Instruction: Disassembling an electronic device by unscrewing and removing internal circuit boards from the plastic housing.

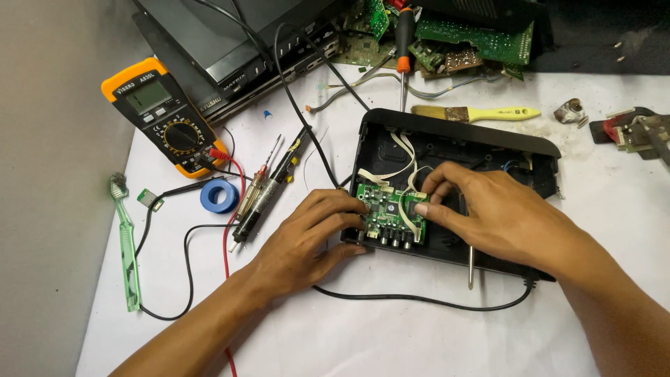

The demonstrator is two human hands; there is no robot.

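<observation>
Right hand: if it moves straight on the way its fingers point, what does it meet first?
The right hand points left, fingertips already on the green circuit board; beyond it, probably the left hand.

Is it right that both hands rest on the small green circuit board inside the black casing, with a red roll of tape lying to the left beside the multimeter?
Not quite: the roll of tape is blue, not red, as the head view shows. The rest stands: the left hand and right hand are on the green circuit board inside the black casing, and the tape lies left of it beside the multimeter.
</observation>
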